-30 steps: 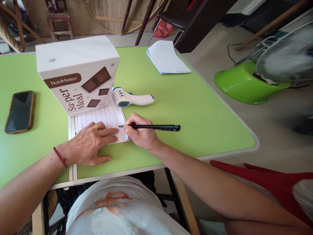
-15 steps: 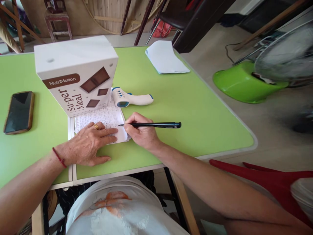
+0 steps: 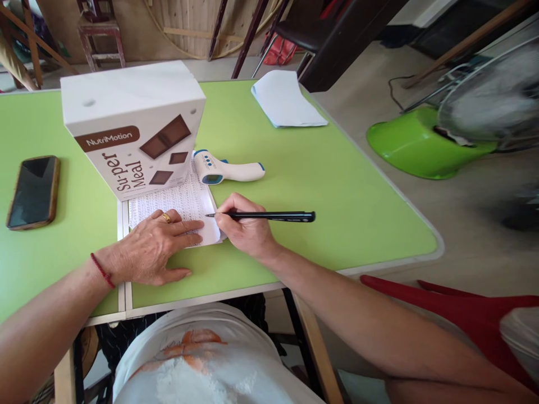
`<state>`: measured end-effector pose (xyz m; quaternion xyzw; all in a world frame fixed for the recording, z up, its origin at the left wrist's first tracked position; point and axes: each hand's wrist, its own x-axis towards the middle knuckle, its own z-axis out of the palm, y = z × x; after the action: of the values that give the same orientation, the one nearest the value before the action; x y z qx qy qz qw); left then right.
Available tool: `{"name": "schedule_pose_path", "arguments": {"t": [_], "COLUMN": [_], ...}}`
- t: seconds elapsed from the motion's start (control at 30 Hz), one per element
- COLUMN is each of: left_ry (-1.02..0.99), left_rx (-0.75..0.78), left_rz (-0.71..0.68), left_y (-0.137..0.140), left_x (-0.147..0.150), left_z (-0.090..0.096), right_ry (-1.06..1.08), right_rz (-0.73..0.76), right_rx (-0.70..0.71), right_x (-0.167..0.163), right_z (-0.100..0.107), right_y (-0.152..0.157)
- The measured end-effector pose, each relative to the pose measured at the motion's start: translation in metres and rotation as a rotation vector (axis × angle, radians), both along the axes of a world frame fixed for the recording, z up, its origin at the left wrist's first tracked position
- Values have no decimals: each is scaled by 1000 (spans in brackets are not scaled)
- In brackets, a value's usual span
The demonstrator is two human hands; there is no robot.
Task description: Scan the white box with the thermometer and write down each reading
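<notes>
A sheet of paper (image 3: 168, 206) covered in rows of handwriting lies on the green table (image 3: 328, 196). My left hand (image 3: 155, 247) rests flat over its lower left part, fingers stretched out, a ring on one finger. Pinched in my right hand (image 3: 248, 230) is a black pen (image 3: 278, 215), tilted low, its tip at the paper's right side. Behind the hands, a white NutriMotion box (image 3: 130, 129) stands upright on the paper's far part and hides it. Beside the box lies a white and blue infrared thermometer (image 3: 227, 170), close to the paper's right edge.
A phone (image 3: 33, 192) in a brown case lies on the left of the table. Folded white sheets (image 3: 288, 101) are near the far right edge. On the floor to the right stand a bright green plastic stool (image 3: 421, 143) and a fan (image 3: 497, 90). A red chair (image 3: 463, 314) is at lower right.
The pen and my right fingers have shifted very slightly to the right. My left hand, the paper, box and thermometer stay as they were.
</notes>
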<state>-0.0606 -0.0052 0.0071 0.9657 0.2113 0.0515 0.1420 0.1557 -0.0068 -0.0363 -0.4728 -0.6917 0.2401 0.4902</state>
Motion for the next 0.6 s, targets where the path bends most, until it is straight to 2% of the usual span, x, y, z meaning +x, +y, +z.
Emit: {"name": "schedule_pose_path", "arguments": {"t": [0.4,0.6], "left_ry": [-10,-7], "left_rx": [-2,0], "left_rz": [3,2], "left_y": [0,0], "left_x": [0,0], "left_z": [0,0], "right_ry": [-42,-21], "right_rz": [23,-87], "right_rx": [-22,54], "right_x": [0,0], "right_z": [1,0], "right_y": [0,0]}}
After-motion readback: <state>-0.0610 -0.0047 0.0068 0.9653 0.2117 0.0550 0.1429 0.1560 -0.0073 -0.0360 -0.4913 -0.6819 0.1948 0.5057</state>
